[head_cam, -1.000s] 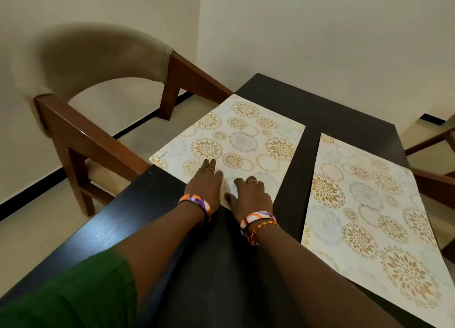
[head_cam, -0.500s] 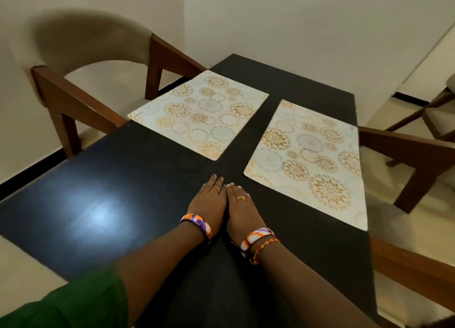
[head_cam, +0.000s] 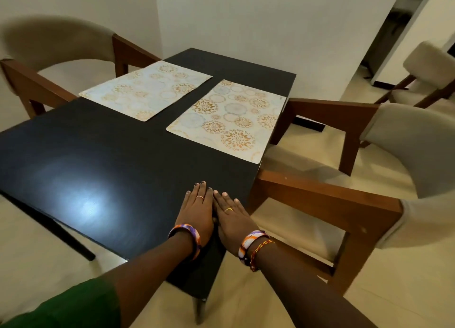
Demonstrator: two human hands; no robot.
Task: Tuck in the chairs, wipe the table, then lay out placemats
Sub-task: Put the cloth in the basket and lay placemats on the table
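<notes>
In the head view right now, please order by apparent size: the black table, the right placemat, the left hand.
1. black table, clearly largest.
2. right placemat.
3. left hand, smallest, though it lies nearer the camera, which enlarges it.

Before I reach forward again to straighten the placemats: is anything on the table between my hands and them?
Nothing visible. Both hands, left and right, lie flat near the table's near edge, and only bare dark tabletop runs from them to the right placemat and the left placemat.
</notes>
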